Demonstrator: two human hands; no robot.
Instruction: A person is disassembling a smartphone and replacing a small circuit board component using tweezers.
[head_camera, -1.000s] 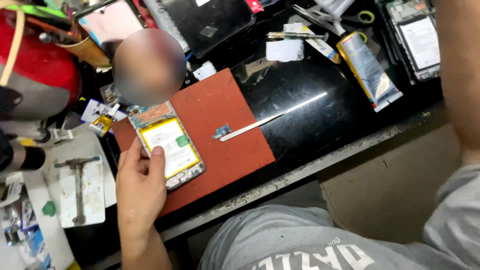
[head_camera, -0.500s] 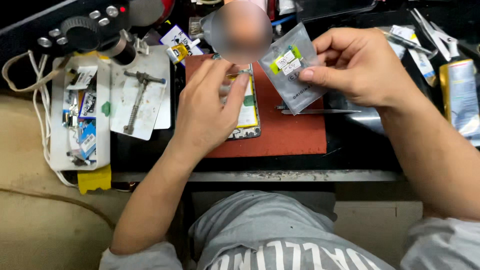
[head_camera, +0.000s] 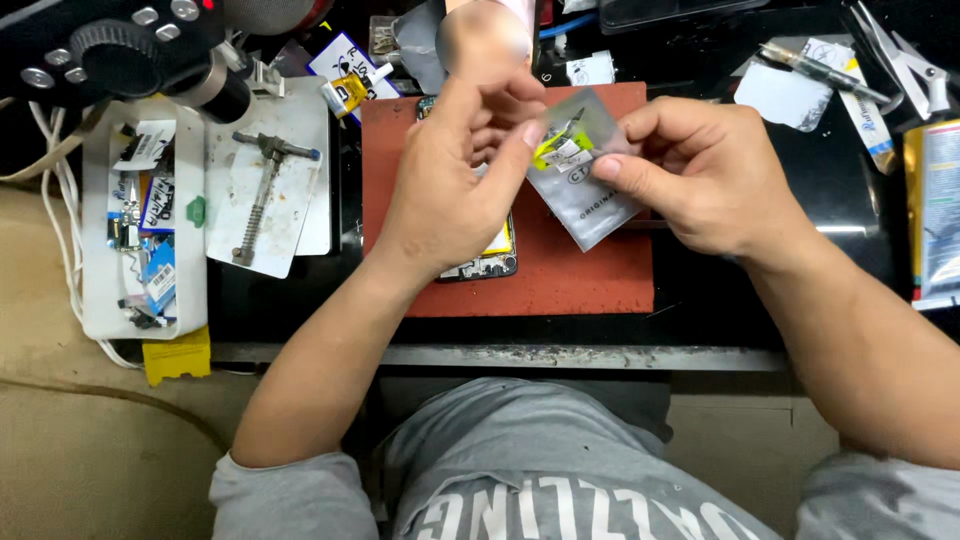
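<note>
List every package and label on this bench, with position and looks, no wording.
Silver foil pouch: pinched between left hand and right hand, flat, yellow-green sticker.
Printed packet: far right edge, rectangular, yellow-trimmed.
Blue-and-white labels: left white tray.

Most of the opened phone (head_camera: 490, 262) at the centre of the frame lies hidden under the left hand (head_camera: 450, 190); only its lower edge and a strip of yellow show below the palm. The upper corner of the silvery pouch (head_camera: 585, 195) is covered by the left fingertips, so the grip there cannot be read exactly. The small part inside the pouch is too small to tell. A blurred patch sits at the top centre. The black device (head_camera: 120, 50) in the upper left and the packet (head_camera: 938, 200) at the right are cut off by the edges.
</note>
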